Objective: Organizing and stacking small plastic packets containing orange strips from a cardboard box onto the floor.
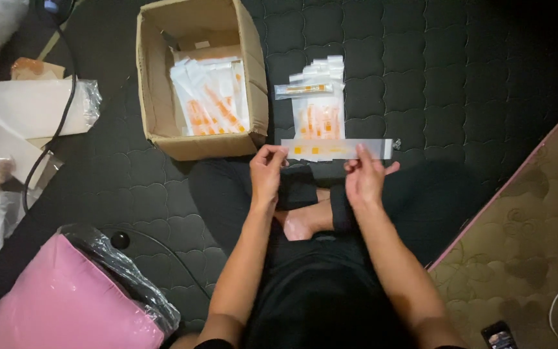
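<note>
pink pillow (pixel 66 297) x1 | both hands' fingers pinch one clear strip (pixel 337 149) | cardboard box (pixel 156 97) x1 | packet pile (pixel 318 106) x1

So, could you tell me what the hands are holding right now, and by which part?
Both hands hold one long clear packet strip with orange spots: the left hand pinches its left end, the right hand grips it right of the middle.
</note>
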